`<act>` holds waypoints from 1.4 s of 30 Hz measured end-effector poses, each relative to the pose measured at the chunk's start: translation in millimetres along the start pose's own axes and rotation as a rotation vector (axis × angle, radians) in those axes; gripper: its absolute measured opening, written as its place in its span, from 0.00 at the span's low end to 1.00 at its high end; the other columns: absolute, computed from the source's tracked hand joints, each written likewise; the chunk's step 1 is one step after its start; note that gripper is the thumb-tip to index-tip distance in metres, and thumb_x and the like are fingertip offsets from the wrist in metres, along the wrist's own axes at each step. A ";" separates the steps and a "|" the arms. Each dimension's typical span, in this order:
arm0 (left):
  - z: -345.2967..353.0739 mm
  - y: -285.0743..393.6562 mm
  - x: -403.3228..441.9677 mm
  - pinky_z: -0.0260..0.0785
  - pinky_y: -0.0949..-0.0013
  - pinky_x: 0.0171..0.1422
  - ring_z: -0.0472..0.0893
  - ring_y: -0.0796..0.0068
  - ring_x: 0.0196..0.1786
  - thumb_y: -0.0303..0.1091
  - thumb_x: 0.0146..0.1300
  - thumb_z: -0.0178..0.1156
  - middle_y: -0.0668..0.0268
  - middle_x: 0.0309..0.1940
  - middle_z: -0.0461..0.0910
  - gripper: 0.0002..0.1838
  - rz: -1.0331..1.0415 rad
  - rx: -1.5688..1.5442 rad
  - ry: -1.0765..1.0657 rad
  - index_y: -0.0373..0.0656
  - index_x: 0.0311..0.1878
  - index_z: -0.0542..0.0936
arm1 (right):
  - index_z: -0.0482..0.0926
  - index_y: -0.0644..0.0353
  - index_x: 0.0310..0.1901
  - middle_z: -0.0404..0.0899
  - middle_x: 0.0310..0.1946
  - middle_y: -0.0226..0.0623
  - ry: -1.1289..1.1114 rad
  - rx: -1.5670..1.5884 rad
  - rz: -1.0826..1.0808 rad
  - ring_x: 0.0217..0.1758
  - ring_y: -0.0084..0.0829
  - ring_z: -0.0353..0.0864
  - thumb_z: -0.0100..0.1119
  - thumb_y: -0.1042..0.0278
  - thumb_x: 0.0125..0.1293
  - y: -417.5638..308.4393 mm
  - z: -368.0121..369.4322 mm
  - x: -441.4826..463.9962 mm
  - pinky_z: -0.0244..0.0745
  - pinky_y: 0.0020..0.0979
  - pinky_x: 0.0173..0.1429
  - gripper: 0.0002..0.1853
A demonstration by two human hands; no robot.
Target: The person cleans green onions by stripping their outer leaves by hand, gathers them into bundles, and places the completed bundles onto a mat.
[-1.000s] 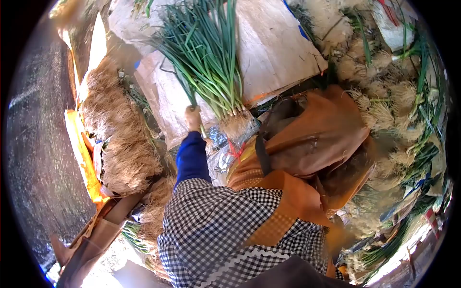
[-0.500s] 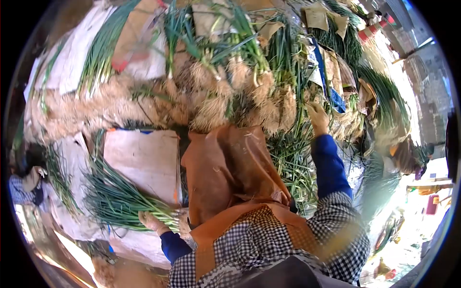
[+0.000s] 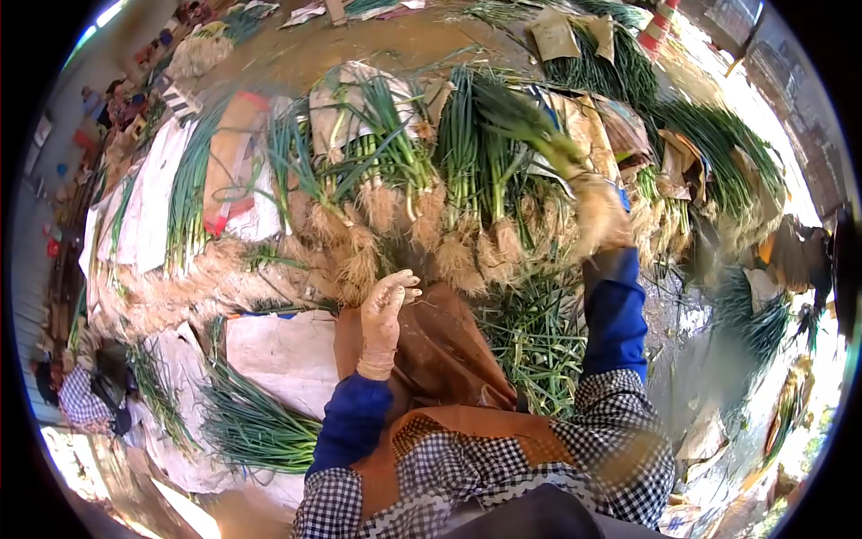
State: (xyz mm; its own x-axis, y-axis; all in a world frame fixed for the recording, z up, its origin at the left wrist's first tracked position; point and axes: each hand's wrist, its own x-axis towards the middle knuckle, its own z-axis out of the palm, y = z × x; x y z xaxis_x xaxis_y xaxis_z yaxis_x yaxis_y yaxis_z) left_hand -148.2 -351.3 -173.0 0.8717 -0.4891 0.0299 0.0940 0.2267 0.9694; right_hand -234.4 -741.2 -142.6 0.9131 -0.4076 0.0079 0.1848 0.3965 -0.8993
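Note:
My left hand (image 3: 384, 325) is raised over the brown apron (image 3: 449, 337) on my lap. Its fingers are loosely bent and apart, with nothing in them. On the other side, my right hand (image 3: 609, 220) is closed around a small bunch of spring onions (image 3: 539, 135). Motion blurs both that hand and the bunch, whose green tops point up and to the left. In front of me lie several bunches of spring onions (image 3: 382, 202), their pale, shaggy roots towards me. A larger pile of spring onions (image 3: 260, 418) rests at my left side.
Loose green leaves (image 3: 539, 350) cover the ground by my right knee. White sacking (image 3: 278, 355) lies at my left. A person in a checked top (image 3: 88, 395) sits at the far left. More spring onions (image 3: 718, 162) lie under cardboard on the right.
My left hand has left the pile at my left side and come up over my lap. My right hand has risen slightly and now holds a bunch. The view has tilted up.

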 end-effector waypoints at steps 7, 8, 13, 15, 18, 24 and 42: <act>74.4 -51.3 4.4 0.70 0.75 0.47 0.79 0.75 0.40 0.28 0.66 0.48 0.63 0.44 0.79 0.13 -0.210 -0.075 -0.257 0.38 0.52 0.74 | 0.72 0.64 0.51 0.77 0.34 0.34 0.043 -0.282 0.088 0.37 0.29 0.75 0.55 0.64 0.61 139.4 -97.4 -38.0 0.72 0.30 0.44 0.19; 79.9 -63.5 5.5 0.71 0.74 0.46 0.79 0.74 0.40 0.29 0.66 0.48 0.62 0.45 0.78 0.13 -0.233 -0.105 -0.267 0.39 0.52 0.74 | 0.72 0.63 0.51 0.77 0.34 0.34 0.039 -0.346 0.079 0.37 0.29 0.75 0.54 0.65 0.62 158.1 -101.9 -41.7 0.72 0.30 0.45 0.18; 81.6 -81.6 4.4 0.71 0.75 0.45 0.79 0.75 0.40 0.28 0.66 0.49 0.63 0.46 0.78 0.13 -0.308 -0.175 -0.201 0.39 0.51 0.74 | 0.76 0.57 0.47 0.80 0.34 0.33 0.757 -0.906 -0.164 0.35 0.29 0.77 0.54 0.63 0.62 101.0 -65.8 -58.5 0.72 0.29 0.44 0.13; 87.2 -80.3 4.8 0.71 0.76 0.45 0.79 0.76 0.40 0.28 0.65 0.49 0.64 0.46 0.78 0.13 -0.322 -0.144 -0.177 0.39 0.51 0.74 | 0.78 0.55 0.43 0.80 0.34 0.37 0.770 -1.185 -0.493 0.36 0.33 0.79 0.56 0.58 0.61 53.2 -25.6 -52.1 0.73 0.29 0.42 0.13; 105.0 -84.7 11.4 0.71 0.75 0.46 0.79 0.76 0.40 0.28 0.65 0.49 0.64 0.45 0.78 0.13 -0.261 -0.104 -0.219 0.39 0.51 0.74 | 0.79 0.56 0.40 0.80 0.35 0.40 0.601 -1.456 0.127 0.40 0.36 0.80 0.57 0.40 0.54 18.2 11.2 -9.4 0.73 0.31 0.43 0.25; 142.3 -93.8 25.6 0.70 0.74 0.49 0.76 0.72 0.48 0.32 0.65 0.52 0.61 0.51 0.73 0.24 -0.386 -0.079 -0.250 0.41 0.62 0.61 | 0.79 0.65 0.40 0.81 0.34 0.47 0.373 -0.907 0.370 0.39 0.41 0.80 0.57 0.35 0.51 72.0 -28.3 16.1 0.73 0.36 0.44 0.33; 119.5 -124.2 24.5 0.54 0.82 0.16 0.62 0.86 0.16 0.41 0.67 0.48 0.68 0.25 0.72 0.13 -0.854 -0.632 -0.140 0.42 0.47 0.69 | 0.76 0.57 0.18 0.76 0.16 0.30 0.891 -0.351 0.039 0.17 0.23 0.73 0.56 0.54 0.61 89.0 -49.0 -174.1 0.68 0.28 0.22 0.19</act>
State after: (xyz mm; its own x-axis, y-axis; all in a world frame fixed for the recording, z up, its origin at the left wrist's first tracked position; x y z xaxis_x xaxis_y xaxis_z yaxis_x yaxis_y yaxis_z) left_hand -196.0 -492.0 -263.6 0.3403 -0.7750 -0.5325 0.9138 0.1391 0.3816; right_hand -394.8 -675.3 -245.4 0.2779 -0.9326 -0.2304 -0.0916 0.2130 -0.9727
